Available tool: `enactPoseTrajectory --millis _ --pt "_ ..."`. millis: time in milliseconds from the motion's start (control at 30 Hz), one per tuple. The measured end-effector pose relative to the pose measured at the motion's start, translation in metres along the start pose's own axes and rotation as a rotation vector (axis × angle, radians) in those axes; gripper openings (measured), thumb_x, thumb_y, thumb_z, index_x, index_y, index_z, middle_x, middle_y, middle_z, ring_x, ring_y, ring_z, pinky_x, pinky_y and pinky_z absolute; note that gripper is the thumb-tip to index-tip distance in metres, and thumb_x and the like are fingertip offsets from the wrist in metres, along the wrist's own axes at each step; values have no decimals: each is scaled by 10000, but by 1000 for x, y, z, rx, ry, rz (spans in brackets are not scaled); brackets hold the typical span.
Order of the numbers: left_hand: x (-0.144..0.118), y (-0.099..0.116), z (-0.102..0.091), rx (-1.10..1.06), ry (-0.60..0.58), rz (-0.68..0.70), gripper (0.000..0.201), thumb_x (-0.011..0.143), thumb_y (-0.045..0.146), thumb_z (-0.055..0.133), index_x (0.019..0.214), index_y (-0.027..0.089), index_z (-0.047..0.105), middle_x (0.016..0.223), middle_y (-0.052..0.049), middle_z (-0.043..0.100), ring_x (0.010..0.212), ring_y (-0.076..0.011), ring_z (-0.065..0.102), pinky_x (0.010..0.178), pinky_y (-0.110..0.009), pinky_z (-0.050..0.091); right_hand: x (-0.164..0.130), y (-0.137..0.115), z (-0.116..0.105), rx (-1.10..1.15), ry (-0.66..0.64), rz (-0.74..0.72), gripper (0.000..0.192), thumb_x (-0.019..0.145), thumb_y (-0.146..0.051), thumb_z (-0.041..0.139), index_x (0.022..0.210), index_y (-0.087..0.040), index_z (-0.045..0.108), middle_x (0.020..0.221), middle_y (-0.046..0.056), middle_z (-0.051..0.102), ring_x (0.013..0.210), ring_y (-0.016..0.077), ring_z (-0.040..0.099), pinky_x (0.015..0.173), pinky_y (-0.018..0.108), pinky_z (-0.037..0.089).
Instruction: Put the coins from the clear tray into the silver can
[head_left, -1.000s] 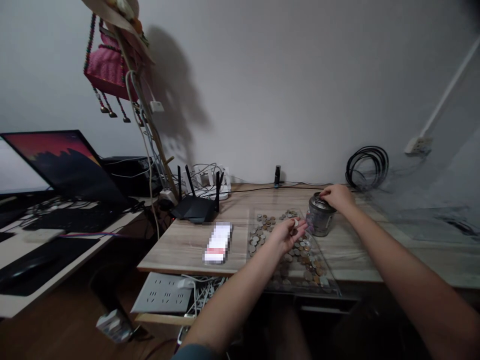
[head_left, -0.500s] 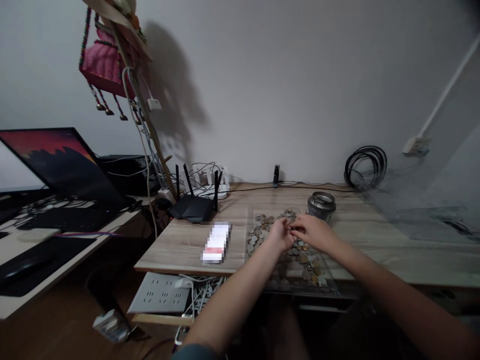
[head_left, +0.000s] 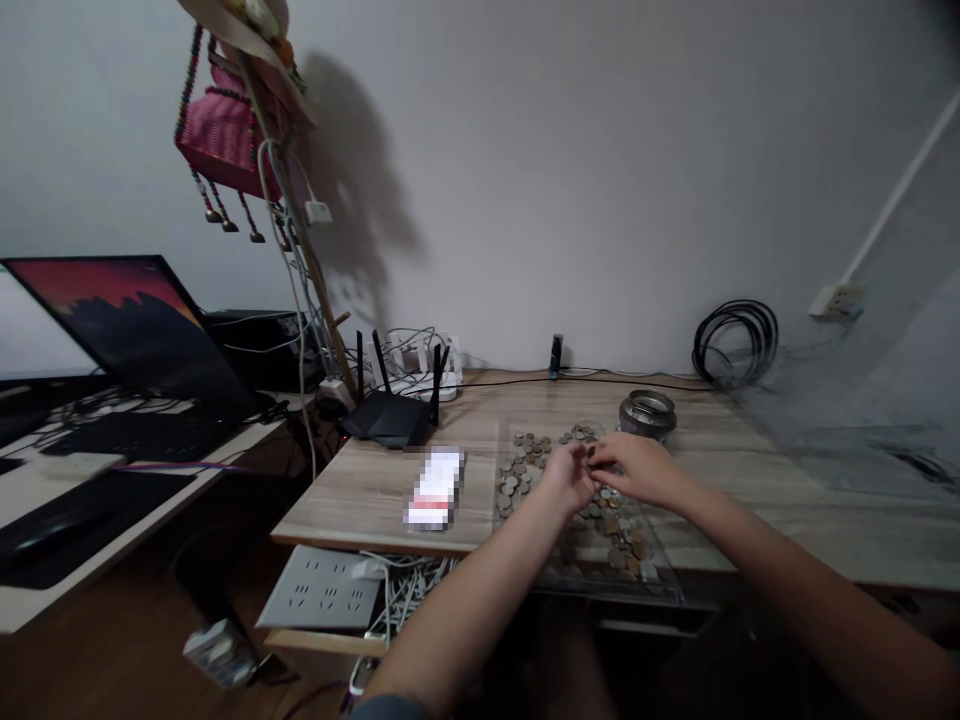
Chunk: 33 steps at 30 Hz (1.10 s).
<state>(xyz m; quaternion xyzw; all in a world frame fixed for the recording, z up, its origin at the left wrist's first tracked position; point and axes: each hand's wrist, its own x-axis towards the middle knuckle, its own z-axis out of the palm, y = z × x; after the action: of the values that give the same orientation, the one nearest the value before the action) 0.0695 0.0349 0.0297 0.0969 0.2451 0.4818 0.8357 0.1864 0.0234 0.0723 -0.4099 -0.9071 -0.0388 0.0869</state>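
While both hands meet just right of the frame's centre, over the clear tray [head_left: 664,570], the jar [head_left: 648,410] stands behind the right hand [head_left: 630,465], a little towards the upper right of the frame.

Jar: upright on the desk [head_left: 465,420], long axis vertical, round rim facing up; lower part partly hidden by the right hand. Contact between hand and jar: cannot tell from this angle. The right hand is clearly the nearer one; the left hand [head_left: 571,478] lies further off, to the lower left of the jar.

Grip: right fingers and thumb bunched, tips pointing to the left of the frame, at or almost at the left fingers. Left hand half curled, fingers towards the right hand. Whether either pinches a coin: cannot tell, fingers overlap and detail is too small.

Coins [head_left: 509,487]: spread in the tray, flat where seen. One group lies left of the left hand, a smaller one behind the hands, another below the right hand towards the tray's lower right corner. Hands cover the middle. Being round, the coins offer no long axis.

Phone [head_left: 436,487], blurred: on the desk left of the tray, apart from it.
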Motion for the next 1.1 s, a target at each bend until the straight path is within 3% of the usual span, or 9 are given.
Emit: enactPoseTrajectory --millis 133,267,367,467,600,667,767,867,1100 --pt "-1 -2 -1 -41 32 1 156 747 83 377 710 96 528 598 -61 551 558 -115 552 599 -220 451 2 3 0 -44 69 36 267 797 -298 421 757 -203 668 794 54 643 759 167 556 633 249 374" --pt "-2 -3 -4 3 20 -22 161 760 122 369 805 79 518 725 -128 590 689 -169 608 606 -236 467 12 57 -19 -89 362 433 340 811 -368 377 812 -193 668 830 66 653 749 169 561 606 249 362" --pt "-2 -2 -7 47 4 -41 187 744 136 381 855 71 517 754 -142 592 725 -190 615 595 -241 465 22 106 -28 -153 234 673 335 766 -404 431 822 -194 686 810 76 666 717 190 570 542 256 335" --pt "-1 -2 -10 77 -19 -93 214 747 170 386 880 70 521 771 -144 599 745 -197 614 601 -259 463 28 129 -24 -168 96 662 297 740 -390 470 768 -193 690 798 68 672 717 185 574 546 253 341" --pt "-2 -1 -9 61 -6 -71 272 810 266 329 812 83 530 762 -137 594 756 -202 608 612 -268 453 26 109 -15 -188 215 668 331 744 -428 459 843 -212 688 859 68 670 768 198 572 580 263 369" --pt "-4 -1 -6 27 7 -29 331 840 310 288 756 99 528 748 -122 585 744 -194 602 629 -268 446 20 82 -11 -117 294 536 354 781 -415 415 895 -208 678 888 66 663 790 184 568 615 259 386" --pt "-7 1 -1 -16 -31 -1 397 864 352 256 713 111 533 702 -93 572 666 -154 577 644 -258 434 7 36 -3 65 172 181 304 796 -375 426 903 -236 674 875 37 654 786 149 562 654 236 399" --pt "-9 0 1 -39 -91 20 415 873 368 267 673 122 534 608 -53 542 549 -112 513 611 -230 419 -3 5 9 83 117 64 253 785 -311 454 905 -257 670 926 35 630 823 156 558 670 245 407" --pt "-21 3 -3 73 -179 -14 384 863 386 289 812 130 570 836 -87 589 756 -144 563 736 -284 420 1 24 8 46 209 115 280 787 -234 410 889 -191 668 837 58 653 775 160 576 692 257 421"
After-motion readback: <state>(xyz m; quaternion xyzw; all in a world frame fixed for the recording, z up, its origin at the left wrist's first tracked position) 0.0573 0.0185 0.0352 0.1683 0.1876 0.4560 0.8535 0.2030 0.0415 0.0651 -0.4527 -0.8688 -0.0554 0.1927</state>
